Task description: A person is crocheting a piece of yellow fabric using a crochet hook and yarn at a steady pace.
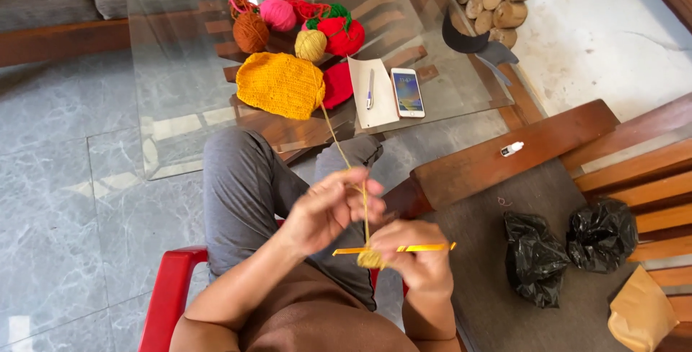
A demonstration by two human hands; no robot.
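Head view, person seated in a red chair [169,287], working over the lap in front of a glass table [166,107]. Right hand [417,255]: fingers closed together around a yellow crochet hook [425,248], which lies roughly level, its tip pointing toward the left hand. A small yellow crochet piece [370,259] hangs at the hook, just below it, between the two hands. Left hand [331,208]: raised slightly above the hook, fingers curled and pinched on the yellow yarn strand [339,143]; exact finger positions blurred. The strand runs taut from the hands up over the knee to the table, ending near a mustard yarn ball [311,45]. On the table, beside that ball: a flat yellow knitted piece [280,84], a brown yarn ball [251,32], a pink yarn ball [277,14], red yarn [342,35]. To the right of the yarn, also on the table: a sheet of paper [382,103] with a pen [370,89] on it, and a phone [407,92] just beside the paper. Well to the right of the table, two black plastic bags [533,255] lie on a grey cushion [504,309].
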